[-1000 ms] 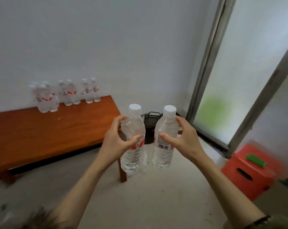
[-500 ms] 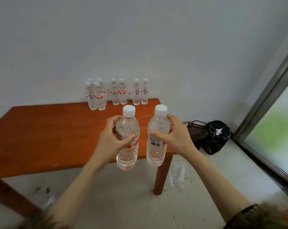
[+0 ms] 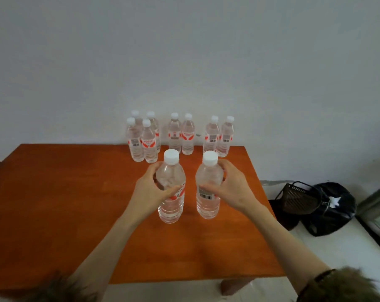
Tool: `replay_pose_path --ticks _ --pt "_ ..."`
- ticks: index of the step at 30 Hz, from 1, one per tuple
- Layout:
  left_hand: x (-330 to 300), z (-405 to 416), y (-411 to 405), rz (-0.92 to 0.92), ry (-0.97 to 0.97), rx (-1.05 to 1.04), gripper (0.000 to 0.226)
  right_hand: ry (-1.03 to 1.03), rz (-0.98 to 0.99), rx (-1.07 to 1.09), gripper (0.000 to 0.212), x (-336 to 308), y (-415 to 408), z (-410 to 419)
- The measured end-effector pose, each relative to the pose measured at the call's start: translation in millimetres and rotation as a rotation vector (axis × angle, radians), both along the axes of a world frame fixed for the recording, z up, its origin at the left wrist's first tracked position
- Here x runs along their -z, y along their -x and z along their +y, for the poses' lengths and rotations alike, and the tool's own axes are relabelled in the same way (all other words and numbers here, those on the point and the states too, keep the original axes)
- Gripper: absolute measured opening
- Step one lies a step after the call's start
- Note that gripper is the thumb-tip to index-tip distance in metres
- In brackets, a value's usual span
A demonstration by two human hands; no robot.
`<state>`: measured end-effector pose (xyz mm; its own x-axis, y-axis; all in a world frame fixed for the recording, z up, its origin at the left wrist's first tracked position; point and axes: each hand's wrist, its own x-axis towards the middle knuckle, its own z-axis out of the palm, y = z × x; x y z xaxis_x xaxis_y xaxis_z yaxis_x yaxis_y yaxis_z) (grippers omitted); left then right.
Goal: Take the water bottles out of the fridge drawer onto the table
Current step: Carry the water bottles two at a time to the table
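Both bottles are over the worktop (image 3: 75, 192) now instead of the floor, left hand (image 3: 148, 194) wrapped round one bottle (image 3: 171, 188), right hand (image 3: 230, 186) round the other (image 3: 208, 188), probably about to land at 6 o'clock of the standing row (image 3: 180, 136).

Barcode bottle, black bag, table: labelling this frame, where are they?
Barcode bottle (image 3: 208, 192): head view, on its label.
Black bag (image 3: 330, 212): head view, mid-body.
Table (image 3: 60, 192): head view, bare top.

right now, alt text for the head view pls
Two hands each grip a clear water bottle upright over an orange wooden table: left hand, right hand. Eight more bottles stand by the white wall; a black bag sits on the floor.
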<state>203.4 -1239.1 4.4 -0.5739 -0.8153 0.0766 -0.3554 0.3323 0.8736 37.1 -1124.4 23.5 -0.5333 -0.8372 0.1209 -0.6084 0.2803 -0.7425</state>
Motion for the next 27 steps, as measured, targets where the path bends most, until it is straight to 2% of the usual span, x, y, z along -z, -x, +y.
replay_pose_path --ticks 5,10,13,22,27 --pt "28 -79 39 -0.055 -0.075 -0.006 0.089 -0.062 -0.028 -0.039 0.055 17 36 -77" --pt "61 -159 84 -0.103 -0.100 -0.026 0.086 -0.163 -0.040 -0.042 0.064 52 75 -159" --pt "75 -194 111 -0.115 -0.077 -0.038 0.081 -0.194 -0.072 -0.033 0.061 68 97 -198" --pt "105 -251 175 -0.130 -0.062 -0.113 0.083 -0.195 -0.183 -0.044 0.057 89 144 -267" --pt "113 -265 191 -0.110 -0.066 -0.158 0.080 -0.211 -0.205 -0.015 0.069 97 163 -282"
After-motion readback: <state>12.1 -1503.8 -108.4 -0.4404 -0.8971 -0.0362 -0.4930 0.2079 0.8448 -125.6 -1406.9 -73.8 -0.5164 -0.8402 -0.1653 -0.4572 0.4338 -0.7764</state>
